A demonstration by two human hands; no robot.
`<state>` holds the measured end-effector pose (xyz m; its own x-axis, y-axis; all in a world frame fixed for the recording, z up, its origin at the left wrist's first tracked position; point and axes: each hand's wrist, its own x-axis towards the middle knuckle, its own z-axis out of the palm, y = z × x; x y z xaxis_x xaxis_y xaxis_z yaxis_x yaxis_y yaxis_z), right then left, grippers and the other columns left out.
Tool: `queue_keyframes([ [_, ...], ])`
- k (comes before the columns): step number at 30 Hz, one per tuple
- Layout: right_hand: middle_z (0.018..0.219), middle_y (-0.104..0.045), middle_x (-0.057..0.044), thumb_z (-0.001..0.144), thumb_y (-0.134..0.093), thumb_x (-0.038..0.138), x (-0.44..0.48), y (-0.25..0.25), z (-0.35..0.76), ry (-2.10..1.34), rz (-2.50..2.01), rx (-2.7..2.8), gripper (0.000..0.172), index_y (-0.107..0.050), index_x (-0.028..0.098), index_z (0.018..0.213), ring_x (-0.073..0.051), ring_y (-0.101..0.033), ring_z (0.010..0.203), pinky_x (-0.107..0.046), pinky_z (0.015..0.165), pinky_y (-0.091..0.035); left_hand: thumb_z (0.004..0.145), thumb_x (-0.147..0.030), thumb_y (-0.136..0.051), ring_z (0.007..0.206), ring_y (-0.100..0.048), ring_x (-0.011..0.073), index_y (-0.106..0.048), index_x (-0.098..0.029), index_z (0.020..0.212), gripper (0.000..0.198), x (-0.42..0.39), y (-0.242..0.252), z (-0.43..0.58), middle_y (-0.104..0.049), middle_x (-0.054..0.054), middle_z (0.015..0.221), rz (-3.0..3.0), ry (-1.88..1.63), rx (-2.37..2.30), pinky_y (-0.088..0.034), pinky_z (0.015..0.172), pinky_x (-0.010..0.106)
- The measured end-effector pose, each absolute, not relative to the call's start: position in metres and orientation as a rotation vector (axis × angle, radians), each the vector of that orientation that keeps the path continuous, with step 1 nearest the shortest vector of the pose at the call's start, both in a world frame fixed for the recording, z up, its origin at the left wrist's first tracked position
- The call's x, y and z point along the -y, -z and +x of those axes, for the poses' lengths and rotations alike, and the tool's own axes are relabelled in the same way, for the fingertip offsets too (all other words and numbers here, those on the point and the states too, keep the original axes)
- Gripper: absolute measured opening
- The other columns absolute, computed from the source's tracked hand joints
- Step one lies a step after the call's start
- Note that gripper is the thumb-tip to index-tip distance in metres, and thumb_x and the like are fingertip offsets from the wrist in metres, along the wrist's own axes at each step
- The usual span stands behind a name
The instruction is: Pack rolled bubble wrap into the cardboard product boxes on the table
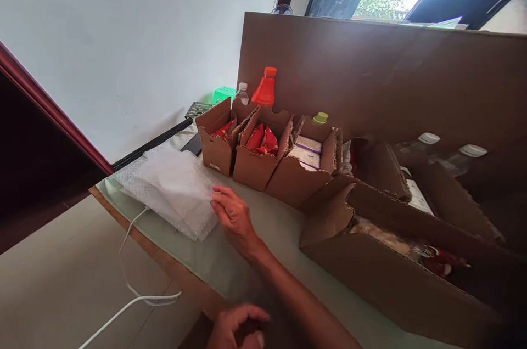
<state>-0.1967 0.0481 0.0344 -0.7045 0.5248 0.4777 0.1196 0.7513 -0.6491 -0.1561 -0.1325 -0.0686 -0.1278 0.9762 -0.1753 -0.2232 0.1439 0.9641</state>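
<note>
My right hand reaches across the table to the right edge of a stack of bubble wrap bags. Its fingers are stretched out, with the tips at or just over the plastic; whether they touch it I cannot tell. The bags are whitish, see-through and lie flat in a loose pile near the table's left corner. At the bottom edge of the view is my left hand, partly cut off and a little blurred. Its thumb and forefinger curve apart, and nothing shows between them.
Cardboard bins hold red packets, white packs and bagged goods. A red bottle and clear bottles stand behind, before a tall cardboard panel. A white cable hangs off the table's front edge.
</note>
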Motion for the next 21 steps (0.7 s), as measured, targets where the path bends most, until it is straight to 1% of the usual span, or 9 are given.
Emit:
queue_keyframes([
  [2,0.096,-0.073,-0.004,0.1,-0.051,0.029,-0.038,-0.054,-0.176,-1.111,-0.514,1.99,0.025,-0.074,0.022,0.095,-0.016,-0.067,0.087,-0.026,0.077,-0.052,0.072,-0.041,-0.08,0.098,-0.071,0.027,-0.074,-0.025,0.116,0.048,0.129,0.063,-0.162,-0.076,0.009,0.108,0.561,-1.439,-1.019,-0.053,0.081,0.034],
  [4,0.075,-0.068,0.0,0.098,-0.055,0.036,-0.025,-0.067,-0.141,-1.34,-0.616,1.813,0.027,-0.074,0.021,0.086,-0.015,-0.062,0.07,-0.024,0.064,-0.049,0.066,-0.045,-0.084,0.116,-0.065,0.0328,-0.071,-0.027,0.123,0.061,0.124,0.054,-0.169,-0.071,0.012,0.127,0.333,-1.582,-0.795,-0.051,0.093,0.042],
  [6,0.066,-0.064,0.001,0.095,-0.06,0.042,-0.009,-0.066,-0.094,-1.47,-0.788,1.679,0.03,-0.072,0.02,0.079,-0.013,-0.057,0.062,-0.023,0.059,-0.047,0.066,-0.048,-0.084,0.128,-0.058,0.0343,-0.069,-0.027,0.127,0.066,0.118,0.04,-0.176,-0.065,0.013,0.136,0.182,-1.65,-0.653,-0.046,0.104,0.047],
  [8,0.067,-0.064,-0.001,0.089,-0.068,0.049,0.009,-0.053,-0.042,-1.594,-0.96,1.468,0.034,-0.071,0.018,0.076,-0.013,-0.059,0.062,-0.023,0.058,-0.048,0.066,-0.053,-0.082,0.13,-0.056,0.0329,-0.069,-0.025,0.126,0.068,0.113,0.027,-0.18,-0.064,0.014,0.136,0.053,-1.667,-0.601,-0.042,0.11,0.048],
  [11,0.073,-0.065,-0.002,0.071,-0.082,0.059,0.041,-0.023,0.029,-1.717,-1.23,1.014,0.044,-0.07,0.017,0.077,-0.017,-0.066,0.063,-0.023,0.047,-0.047,0.064,-0.054,-0.083,0.117,-0.064,0.0285,-0.074,-0.024,0.113,0.058,0.106,0.018,-0.179,-0.07,0.011,0.122,-0.12,-1.668,-0.692,-0.048,0.106,0.047],
  [13,0.073,-0.062,-0.001,0.06,-0.088,0.06,0.061,-0.007,0.066,-1.69,-1.351,0.768,0.051,-0.067,0.016,0.075,-0.019,-0.069,0.061,-0.021,0.04,-0.043,0.063,-0.047,-0.087,0.104,-0.068,0.0238,-0.075,-0.026,0.105,0.048,0.098,0.017,-0.173,-0.072,0.007,0.112,-0.136,-1.624,-0.825,-0.055,0.095,0.042],
  [14,0.072,-0.061,0.0,0.057,-0.09,0.059,0.07,-0.001,0.08,-1.653,-1.384,0.693,0.052,-0.065,0.016,0.074,-0.019,-0.069,0.059,-0.02,0.038,-0.042,0.062,-0.043,-0.09,0.098,-0.068,0.0215,-0.074,-0.026,0.105,0.048,0.094,0.018,-0.168,-0.073,0.005,0.107,-0.108,-1.585,-0.894,-0.057,0.089,0.039],
  [17,0.07,-0.061,0.001,0.059,-0.09,0.057,0.088,0.005,0.112,-1.572,-1.416,0.651,0.051,-0.064,0.016,0.075,-0.018,-0.07,0.058,-0.019,0.039,-0.042,0.055,-0.037,-0.095,0.085,-0.067,0.017,-0.074,-0.022,0.104,0.055,0.083,0.016,-0.151,-0.074,0.003,0.092,0.043,-1.476,-1.09,-0.057,0.078,0.03],
  [21,0.07,-0.066,0.0,0.072,-0.081,0.059,0.095,0.0,0.139,-1.412,-1.48,0.79,0.046,-0.066,0.018,0.084,-0.017,-0.07,0.061,-0.02,0.046,-0.047,0.051,-0.046,-0.093,0.071,-0.063,0.0147,-0.073,-0.016,0.088,0.052,0.075,0.006,-0.13,-0.072,0.002,0.078,0.301,-1.433,-1.375,-0.053,0.067,0.025],
])
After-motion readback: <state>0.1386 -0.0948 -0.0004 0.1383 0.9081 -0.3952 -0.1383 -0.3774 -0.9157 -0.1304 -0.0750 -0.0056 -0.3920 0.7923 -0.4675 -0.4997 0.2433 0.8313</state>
